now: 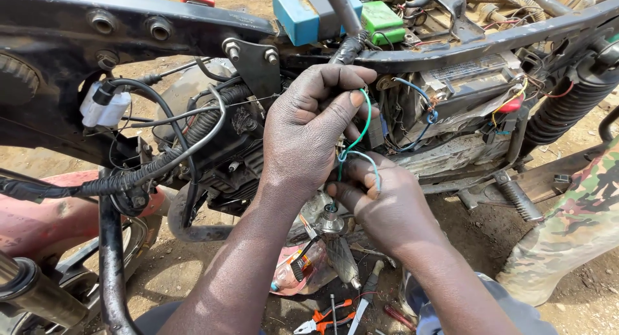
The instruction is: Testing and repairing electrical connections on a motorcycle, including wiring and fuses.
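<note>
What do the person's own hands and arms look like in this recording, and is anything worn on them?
Both are bare: no gloves, rings, watch or wristbands. The left hand and right hand look dusty and grimy, with dirt on knuckles and nails. Both forearms are uncovered to the bottom edge of the head view, so no sleeves show. A grey-blue cloth fold lies under the right forearm, probably the person's clothing.

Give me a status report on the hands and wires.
Left hand pinching green wire. Right hand gripping blue wire. Black cables hang alongside.
</note>
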